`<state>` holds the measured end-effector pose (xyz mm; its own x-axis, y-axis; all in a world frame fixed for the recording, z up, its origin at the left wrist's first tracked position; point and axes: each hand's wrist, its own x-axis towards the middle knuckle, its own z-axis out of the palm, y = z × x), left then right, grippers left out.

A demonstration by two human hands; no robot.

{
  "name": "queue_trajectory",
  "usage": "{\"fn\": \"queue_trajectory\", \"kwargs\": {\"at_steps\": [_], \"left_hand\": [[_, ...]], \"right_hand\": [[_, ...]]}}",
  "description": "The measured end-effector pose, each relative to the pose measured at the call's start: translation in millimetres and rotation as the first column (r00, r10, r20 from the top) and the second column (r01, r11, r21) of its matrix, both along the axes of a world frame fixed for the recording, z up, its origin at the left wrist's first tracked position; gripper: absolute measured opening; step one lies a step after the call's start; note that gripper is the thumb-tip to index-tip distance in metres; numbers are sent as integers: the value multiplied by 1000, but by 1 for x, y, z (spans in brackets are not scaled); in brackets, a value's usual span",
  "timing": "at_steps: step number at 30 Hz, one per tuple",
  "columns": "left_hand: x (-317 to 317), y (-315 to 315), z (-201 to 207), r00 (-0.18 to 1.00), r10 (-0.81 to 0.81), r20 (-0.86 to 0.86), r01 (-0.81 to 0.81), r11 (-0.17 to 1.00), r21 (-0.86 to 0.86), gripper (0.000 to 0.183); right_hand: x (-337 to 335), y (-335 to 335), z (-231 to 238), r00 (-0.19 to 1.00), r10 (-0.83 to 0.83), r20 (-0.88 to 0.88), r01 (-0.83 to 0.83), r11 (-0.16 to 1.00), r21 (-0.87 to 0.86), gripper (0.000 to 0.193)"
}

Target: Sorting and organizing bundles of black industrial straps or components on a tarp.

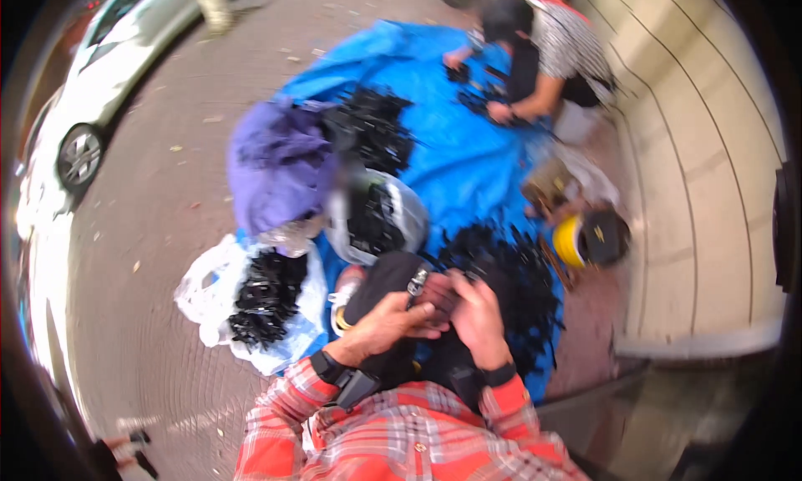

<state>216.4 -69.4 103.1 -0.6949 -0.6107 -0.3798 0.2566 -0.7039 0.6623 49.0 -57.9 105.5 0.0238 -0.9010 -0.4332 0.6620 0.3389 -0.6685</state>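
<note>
My left hand (386, 324) is closed above my lap, its thumb and fingers around a small black piece with a shiny silver end (417, 282) that sticks up past the thumb. Close against it is my right hand (479, 318), fingers bent in toward the left fingertips. Whatever the right fingers pinch, if anything, is too blurred and small to make out. Beside my right knee a wide heap of thin black pieces (514, 285) lies on the blue tarp (455, 168). In front of my knees a whitish bag (409, 210) holds more black pieces (373, 220).
A white plastic bag (209, 281) with black pieces (271, 293) lies at my left, behind it a purple cloth bundle (280, 164). Another black pile (372, 126) is farther off. A person (551, 55) crouches at the far right, near a yellow-and-black container (576, 239) and a tiled wall (702, 147).
</note>
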Motion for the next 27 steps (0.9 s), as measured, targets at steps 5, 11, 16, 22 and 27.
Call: {"fn": "queue_trajectory", "kwargs": {"at_steps": [5,11,16,22,27], "left_hand": [[90,-78,2,705,484,518,51,693,-719,28],[300,-225,-8,-52,841,538,244,533,-810,27],[313,-338,-64,-100,869,485,590,445,-674,27],[128,-442,-127,526,710,468,684,-26,-729,37],[-192,-378,-60,863,350,365,493,-416,-764,37]], "right_hand": [[-61,30,-16,964,-265,-15,264,964,-18,16],[-61,60,-64,937,-269,-223,304,942,141,15],[-56,60,-71,909,-355,-216,395,900,184,12],[-45,31,-86,882,-293,-369,349,933,93,26],[-71,105,-58,786,-381,-487,381,919,-104,31]]}}
